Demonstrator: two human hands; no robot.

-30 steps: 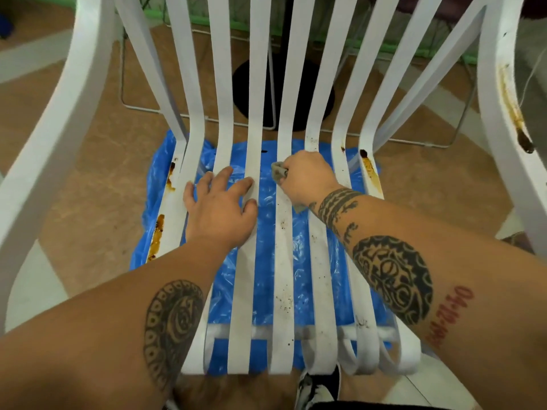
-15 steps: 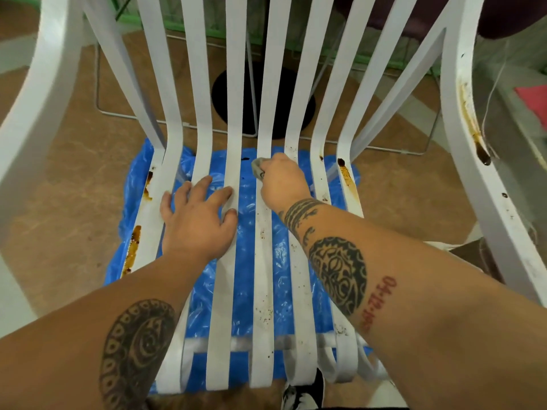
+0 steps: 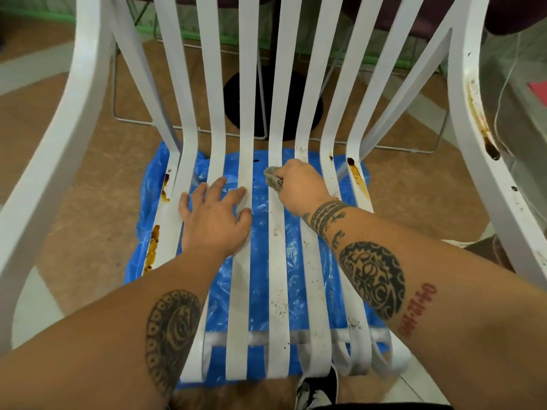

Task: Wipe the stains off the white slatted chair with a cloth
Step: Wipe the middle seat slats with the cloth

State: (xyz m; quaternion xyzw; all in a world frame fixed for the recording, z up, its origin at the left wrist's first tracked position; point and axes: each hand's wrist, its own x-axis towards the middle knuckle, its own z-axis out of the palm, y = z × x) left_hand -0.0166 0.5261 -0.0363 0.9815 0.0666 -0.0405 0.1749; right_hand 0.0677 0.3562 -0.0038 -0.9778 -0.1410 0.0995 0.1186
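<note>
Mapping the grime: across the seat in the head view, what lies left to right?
Orange-brown stain streak → left hand → crumpled grey cloth → right hand → dark brown stain streak → brown-streaked white armrest.

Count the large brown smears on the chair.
4: far smear and near smear on the leftmost slat; third smear on the rightmost slat; fourth smear on the right armrest. Specks excluded. Left hand, right hand may hide more.
</note>
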